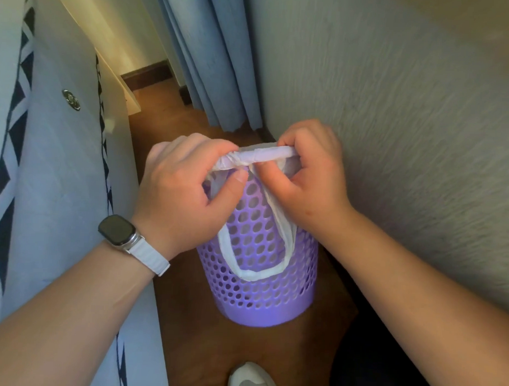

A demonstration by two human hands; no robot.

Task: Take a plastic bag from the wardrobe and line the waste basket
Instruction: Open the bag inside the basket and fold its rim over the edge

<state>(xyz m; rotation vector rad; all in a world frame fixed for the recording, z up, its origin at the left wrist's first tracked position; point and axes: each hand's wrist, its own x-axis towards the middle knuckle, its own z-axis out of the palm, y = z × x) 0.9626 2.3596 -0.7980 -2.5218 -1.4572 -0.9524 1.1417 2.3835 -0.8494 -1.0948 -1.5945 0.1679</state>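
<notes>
Your left hand and right hand are side by side above the purple waste basket. Both have the fingers curled around the rolled white plastic bag, which you hold level over the rim. One loop of the bag hangs down in front of the perforated wall. The basket stands on the brown wooden floor, between the grey wall and the patterned bed. A blue curtain hangs behind. Your left wrist carries a smartwatch.
</notes>
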